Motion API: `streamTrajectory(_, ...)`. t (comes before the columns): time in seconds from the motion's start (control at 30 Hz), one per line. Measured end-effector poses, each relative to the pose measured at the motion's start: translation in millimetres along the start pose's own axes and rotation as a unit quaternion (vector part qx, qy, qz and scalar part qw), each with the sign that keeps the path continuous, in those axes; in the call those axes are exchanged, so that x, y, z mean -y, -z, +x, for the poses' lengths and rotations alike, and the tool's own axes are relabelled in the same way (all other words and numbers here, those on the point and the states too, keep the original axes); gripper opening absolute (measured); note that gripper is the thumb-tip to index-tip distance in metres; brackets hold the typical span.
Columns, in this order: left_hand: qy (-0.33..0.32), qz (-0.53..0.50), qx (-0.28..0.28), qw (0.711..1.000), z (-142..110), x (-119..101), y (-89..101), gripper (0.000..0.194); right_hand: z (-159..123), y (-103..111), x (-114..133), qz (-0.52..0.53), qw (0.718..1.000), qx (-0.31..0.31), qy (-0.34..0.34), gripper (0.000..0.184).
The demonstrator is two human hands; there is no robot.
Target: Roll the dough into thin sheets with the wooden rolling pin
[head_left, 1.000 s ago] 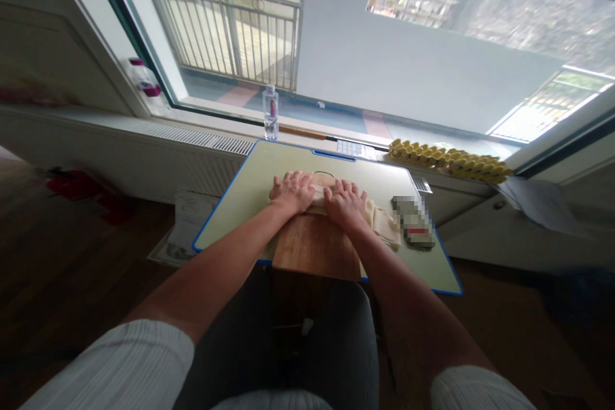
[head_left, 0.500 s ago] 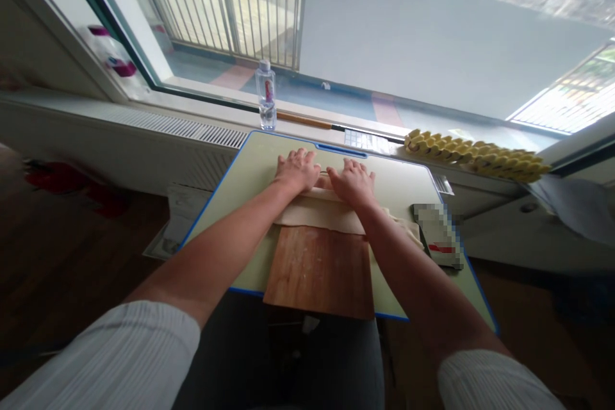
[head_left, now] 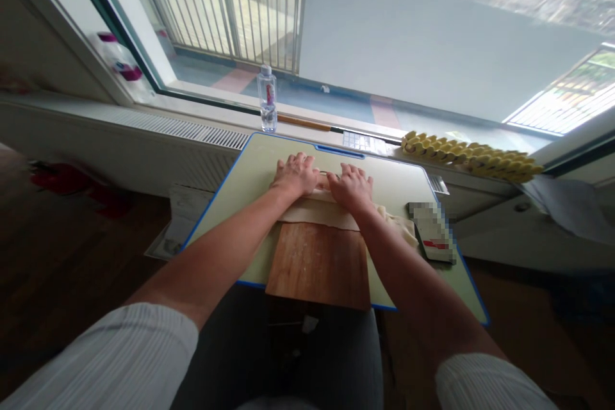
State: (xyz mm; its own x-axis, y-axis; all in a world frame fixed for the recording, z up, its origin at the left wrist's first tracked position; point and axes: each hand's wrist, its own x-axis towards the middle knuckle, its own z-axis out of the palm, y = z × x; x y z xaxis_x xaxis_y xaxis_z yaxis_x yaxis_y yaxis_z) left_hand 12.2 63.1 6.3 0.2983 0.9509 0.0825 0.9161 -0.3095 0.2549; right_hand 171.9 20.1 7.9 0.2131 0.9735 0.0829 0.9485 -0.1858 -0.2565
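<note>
A wooden board lies on a pale green table with a blue edge. A thin pale sheet of dough covers the board's far half. Both palms press down side by side at the sheet's far end, over what looks like a rolled-up part of it; any roller beneath is hidden. My left hand lies flat with fingers stretched forward. My right hand lies flat beside it, fingers also spread. More pale dough sits to the right of my right wrist.
A clear water bottle stands on the sill beyond the table. A long wooden stick lies along the sill. A yellow ridged roll rests at the right. A blurred flat object lies on the table's right side.
Both hands slid away from me across the board, uncovering a flat dough sheet behind them, then drew back slightly. The view shifted a little.
</note>
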Motion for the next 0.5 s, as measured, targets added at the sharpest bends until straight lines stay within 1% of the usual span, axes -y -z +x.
streamTrajectory(0.1,-0.007,0.002,0.004,1.0,-18,-2,-0.7,0.06,-23,2,1,-0.005,1.0,0.001,0.0,0.064)
streamTrajectory(0.17,-0.003,0.006,0.006,1.0,-35,-4,-2.3,0.061,-43,3,3,-0.023,1.0,-0.013,0.009,0.063)
streamTrajectory(0.3,-0.005,0.009,-0.019,1.0,-82,-8,-4.8,0.063,-90,1,4,-0.064,0.997,-0.042,0.025,0.061)
streamTrajectory(0.4,-0.033,0.006,-0.017,0.999,-118,-8,-5.2,0.065,-125,-2,1,-0.068,0.996,-0.041,0.034,0.064)
streamTrajectory(0.5,-0.057,0.002,-0.019,0.998,-143,-7,-5.7,0.067,-148,-5,-3,-0.062,0.996,-0.055,0.042,0.066)
